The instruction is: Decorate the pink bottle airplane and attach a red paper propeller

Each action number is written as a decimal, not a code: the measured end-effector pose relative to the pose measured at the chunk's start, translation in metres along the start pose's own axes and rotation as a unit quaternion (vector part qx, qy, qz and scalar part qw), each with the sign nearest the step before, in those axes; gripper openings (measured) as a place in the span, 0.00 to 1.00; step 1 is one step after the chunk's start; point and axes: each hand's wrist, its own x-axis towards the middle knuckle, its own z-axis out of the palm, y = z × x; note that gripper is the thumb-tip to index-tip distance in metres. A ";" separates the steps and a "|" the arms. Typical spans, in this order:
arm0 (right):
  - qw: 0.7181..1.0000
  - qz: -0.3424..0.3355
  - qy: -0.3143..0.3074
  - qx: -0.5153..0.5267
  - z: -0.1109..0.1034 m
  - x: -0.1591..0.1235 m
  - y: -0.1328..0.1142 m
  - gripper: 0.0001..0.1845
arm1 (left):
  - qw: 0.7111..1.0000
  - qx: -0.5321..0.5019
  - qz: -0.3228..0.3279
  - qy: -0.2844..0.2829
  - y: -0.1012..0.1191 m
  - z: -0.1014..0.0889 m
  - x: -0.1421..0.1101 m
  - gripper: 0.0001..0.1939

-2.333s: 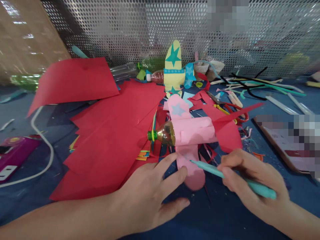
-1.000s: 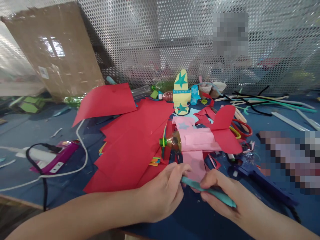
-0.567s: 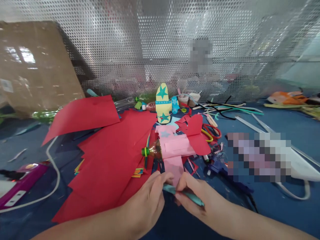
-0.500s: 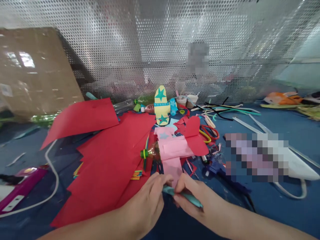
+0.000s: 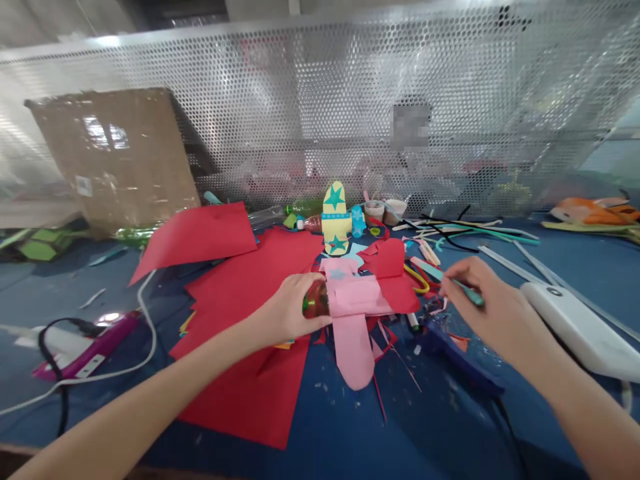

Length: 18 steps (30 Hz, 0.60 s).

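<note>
My left hand [image 5: 295, 303] is closed round the neck end of a plastic bottle [image 5: 316, 300], hiding its green cap. Pink paper [image 5: 357, 295] wraps the bottle's body, and pink strips stick out like wings. The near wing [image 5: 353, 353] has a rounded end; a light blue star [image 5: 337, 272] sits on the far one. A red paper piece [image 5: 395, 280] rises at the bottle's right end. Off to the right, my right hand [image 5: 475, 293] pinches a slim teal tool [image 5: 429, 269], shaped like a utility knife, above the scraps.
Red paper sheets [image 5: 240, 287] cover the left middle. Behind stands a yellow paper plane with teal stars [image 5: 336, 217]. A dark blue glue gun [image 5: 465, 360] and a white device [image 5: 580, 327] lie right. A purple power strip [image 5: 107, 340] with cables lies left, before cardboard [image 5: 120, 153].
My left hand has moved from the near pink wing up to the bottle's neck. My right hand has carried the teal tool away to the right. The view has shifted.
</note>
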 end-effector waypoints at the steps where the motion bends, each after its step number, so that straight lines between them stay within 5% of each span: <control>1: 0.999 0.004 -0.013 -0.036 0.003 0.004 0.006 0.03 | 1.000 -0.007 -0.007 -0.010 -0.003 0.001 0.003 0.30; 7: 0.985 -0.008 -0.094 -0.147 0.014 0.014 0.033 0.12 | 0.996 -0.064 -0.023 -0.061 -0.012 0.000 0.010 0.30; 18: 0.973 -0.003 -0.125 -0.196 0.022 0.021 0.047 0.17 | 0.988 -0.081 -0.119 0.063 -0.050 -0.014 0.029 0.28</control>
